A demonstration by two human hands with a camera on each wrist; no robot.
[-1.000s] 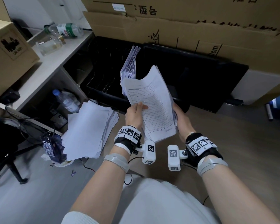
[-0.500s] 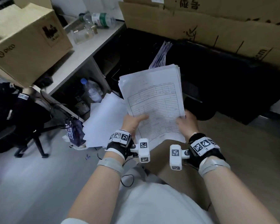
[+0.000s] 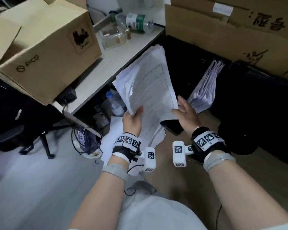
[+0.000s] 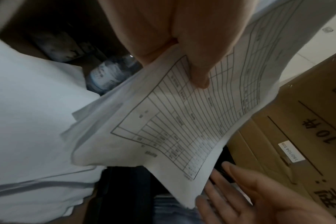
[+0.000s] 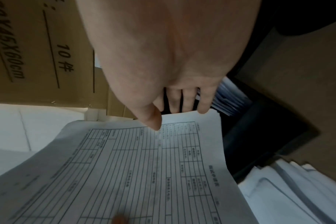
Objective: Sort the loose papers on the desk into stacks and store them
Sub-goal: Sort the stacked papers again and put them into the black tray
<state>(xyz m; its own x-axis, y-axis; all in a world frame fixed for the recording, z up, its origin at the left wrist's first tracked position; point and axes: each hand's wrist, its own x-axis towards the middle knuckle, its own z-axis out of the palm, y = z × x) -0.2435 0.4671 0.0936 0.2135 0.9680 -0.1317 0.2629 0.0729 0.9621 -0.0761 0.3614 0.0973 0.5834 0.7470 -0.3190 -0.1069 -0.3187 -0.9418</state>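
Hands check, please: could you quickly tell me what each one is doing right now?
Left hand: grips the sheaf of printed forms, thumb on top.
Right hand: open, fingers straight at the sheaf's right edge, not gripping it.

Tilted sheaf of gridded forms point(image 3: 148, 90), left-hand-held point(image 3: 133, 121).

paper stack point(image 3: 150, 90): white sheets, top one printed with a grey-black ruled table grid, small dark text in cells. Second paper bundle point(image 3: 204, 90): white, bluish in shadow. Pile on floor point(image 3: 116, 130): plain white. Cardboard box point(image 3: 45, 52): tan, black logo print and black label graphic. Big cartons point(image 3: 231, 39): tan with black characters, white sticker. Bottle point(image 3: 138, 22): clear, green-white label. Wrist bands point(image 3: 128, 141): black with black-and-white square marker codes. Desk top point(image 3: 106, 67): off-white.
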